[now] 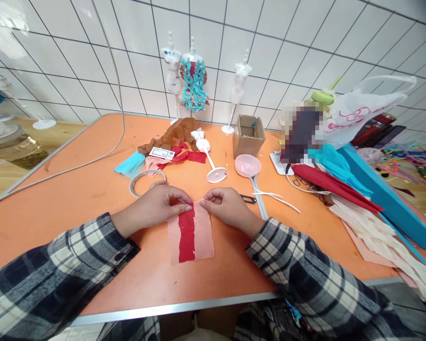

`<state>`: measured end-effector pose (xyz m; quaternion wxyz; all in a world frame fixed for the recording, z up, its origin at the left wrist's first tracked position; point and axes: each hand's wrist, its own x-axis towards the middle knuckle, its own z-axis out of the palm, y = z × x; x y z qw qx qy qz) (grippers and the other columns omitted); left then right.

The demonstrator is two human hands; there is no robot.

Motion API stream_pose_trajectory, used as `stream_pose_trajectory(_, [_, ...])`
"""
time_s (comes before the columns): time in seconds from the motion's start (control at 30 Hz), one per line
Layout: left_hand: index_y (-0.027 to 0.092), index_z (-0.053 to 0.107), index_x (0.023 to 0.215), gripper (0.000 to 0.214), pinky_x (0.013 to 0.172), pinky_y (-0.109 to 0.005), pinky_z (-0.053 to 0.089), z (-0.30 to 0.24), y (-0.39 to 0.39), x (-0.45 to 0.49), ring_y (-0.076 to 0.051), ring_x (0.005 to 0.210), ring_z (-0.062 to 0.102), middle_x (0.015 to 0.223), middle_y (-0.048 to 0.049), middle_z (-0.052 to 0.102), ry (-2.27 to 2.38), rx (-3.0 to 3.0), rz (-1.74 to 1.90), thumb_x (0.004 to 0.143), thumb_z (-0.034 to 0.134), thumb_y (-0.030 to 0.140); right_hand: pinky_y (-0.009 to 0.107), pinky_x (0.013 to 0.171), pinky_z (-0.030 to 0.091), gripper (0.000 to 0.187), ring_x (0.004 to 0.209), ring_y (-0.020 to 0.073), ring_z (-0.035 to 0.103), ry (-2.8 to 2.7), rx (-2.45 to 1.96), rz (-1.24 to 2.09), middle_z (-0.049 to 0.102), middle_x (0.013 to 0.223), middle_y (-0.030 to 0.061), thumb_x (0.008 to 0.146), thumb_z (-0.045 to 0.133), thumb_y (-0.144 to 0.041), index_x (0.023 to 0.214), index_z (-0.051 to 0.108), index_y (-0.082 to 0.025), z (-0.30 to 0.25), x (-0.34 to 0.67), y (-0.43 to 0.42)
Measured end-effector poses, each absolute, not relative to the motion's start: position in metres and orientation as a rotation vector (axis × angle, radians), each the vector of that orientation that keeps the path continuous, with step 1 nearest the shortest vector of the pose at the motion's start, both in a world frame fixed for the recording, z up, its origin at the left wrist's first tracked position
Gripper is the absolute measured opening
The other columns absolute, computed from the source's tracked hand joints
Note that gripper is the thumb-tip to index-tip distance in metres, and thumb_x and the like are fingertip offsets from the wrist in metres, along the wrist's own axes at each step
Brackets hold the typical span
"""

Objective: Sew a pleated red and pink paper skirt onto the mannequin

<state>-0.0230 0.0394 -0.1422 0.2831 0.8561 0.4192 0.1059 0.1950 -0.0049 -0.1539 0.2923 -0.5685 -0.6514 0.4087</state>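
Observation:
Between my hands a piece of pink crepe paper [204, 232] with a red strip [187, 237] down its middle hangs over the orange table. My left hand [159, 203] pinches its top edge at the red strip. Just to the right, my right hand [229, 206] pinches the same edge near the corner. Behind my left hand lies a roll of tape [133, 185], partly covered by it. A small white mannequin on a stand [210, 158] lies tipped over beyond my hands.
A pink bowl [247, 166] and a cardboard box [249, 137] stand behind my right hand. Small mannequins [193, 85] line the wall, one dressed in blue ruffles. Brown crepe paper [173, 135] lies at the back left. Coloured paper [335, 187] and a blue tray [394, 203] fill the right side.

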Motion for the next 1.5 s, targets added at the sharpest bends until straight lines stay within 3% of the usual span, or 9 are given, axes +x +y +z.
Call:
stream_pose_trajectory(0.1, [0.029, 0.077, 0.084, 0.024, 0.102, -0.043, 0.04, -0.141, 0.047, -0.032, -0.021, 0.08, 0.068, 0.084, 0.0014, 0.079, 1.146, 2.293, 0.214, 0.081, 0.06, 0.046, 0.022, 0.059, 0.038, 0.012, 0.065, 0.0105, 0.056, -1.723, -1.595, 1.039, 0.069, 0.073, -0.0013, 0.081, 0.067, -0.027, 0.08, 0.072, -0.015, -0.152, 0.197, -0.003])
stream_pose_trajectory(0.23, [0.03, 0.077, 0.075, 0.02, 0.11, -0.046, 0.029, -0.136, 0.056, -0.045, -0.02, 0.077, 0.068, 0.073, 0.0042, 0.076, 1.208, 2.335, 0.071, 0.078, 0.063, 0.045, 0.024, 0.061, 0.04, 0.015, 0.069, 0.0131, 0.061, -1.822, -1.657, 1.004, 0.072, 0.075, 0.0003, 0.082, 0.067, -0.03, 0.082, 0.075, -0.017, -0.154, 0.202, -0.002])
stream_pose_trajectory(0.37, [0.029, 0.076, 0.1, 0.035, 0.104, -0.043, 0.033, -0.13, 0.061, -0.054, -0.027, 0.1, 0.064, 0.098, -0.0019, 0.075, 1.231, 2.491, 0.209, 0.073, 0.071, 0.051, 0.024, 0.068, 0.043, 0.017, 0.076, 0.0139, 0.065, -1.879, -1.648, 0.917, 0.075, 0.083, 0.0005, 0.082, 0.068, -0.03, 0.094, 0.075, -0.02, -0.157, 0.208, 0.0])
stream_pose_trajectory(0.43, [0.027, 0.075, 0.1, 0.032, 0.097, -0.039, 0.038, -0.129, 0.059, -0.054, -0.027, 0.105, 0.061, 0.102, -0.0048, 0.073, 1.182, 2.609, 0.369, 0.079, 0.068, 0.05, 0.025, 0.069, 0.042, 0.017, 0.075, 0.0136, 0.064, -1.909, -1.65, 0.787, 0.073, 0.081, -0.0006, 0.082, 0.068, -0.027, 0.097, 0.073, -0.02, -0.155, 0.21, 0.0])
stream_pose_trajectory(0.53, [0.026, 0.077, 0.09, 0.025, 0.087, -0.034, 0.041, -0.13, 0.048, -0.045, -0.021, 0.092, 0.063, 0.093, -0.0042, 0.072, 0.91, 2.732, 0.426, 0.092, 0.056, 0.04, 0.025, 0.066, 0.038, 0.009, 0.075, 0.0132, 0.06, -2.05, -1.601, 0.615, 0.07, 0.079, -0.0011, 0.082, 0.067, -0.024, 0.089, 0.072, -0.02, -0.149, 0.208, -0.005])
stream_pose_trajectory(0.67, [0.025, 0.077, 0.091, 0.028, 0.077, -0.032, 0.044, -0.135, 0.025, -0.023, -0.019, 0.083, 0.063, 0.089, -0.0038, 0.073, 0.798, 2.791, 0.296, 0.097, 0.05, 0.033, 0.026, 0.064, 0.035, 0.011, 0.074, 0.0139, 0.058, -2.228, -1.556, 0.516, 0.069, 0.08, 0.0007, 0.087, 0.067, -0.028, 0.086, 0.074, -0.02, -0.147, 0.202, -0.014])
stream_pose_trajectory(1.07, [0.022, 0.076, 0.098, 0.032, 0.072, -0.032, 0.045, -0.146, 0.015, -0.011, -0.02, 0.083, 0.067, 0.091, -0.0056, 0.073, 0.971, 2.797, 0.176, 0.099, 0.047, 0.033, 0.029, 0.065, 0.036, 0.02, 0.079, 0.0174, 0.061, -2.415, -1.587, 0.419, 0.072, 0.084, 0.0045, 0.093, 0.06, -0.03, 0.092, 0.077, -0.021, -0.154, 0.197, -0.019])
stream_pose_trajectory(1.5, [0.021, 0.074, 0.095, 0.025, 0.076, -0.037, 0.044, -0.146, 0.02, -0.01, -0.023, 0.085, 0.064, 0.091, -0.0048, 0.074, 1.027, 2.816, 0.215, 0.096, 0.051, 0.03, 0.028, 0.064, 0.036, 0.018, 0.078, 0.0169, 0.061, -2.398, -1.604, 0.39, 0.072, 0.084, 0.0031, 0.091, 0.057, -0.023, 0.088, 0.074, -0.022, -0.156, 0.197, -0.016])
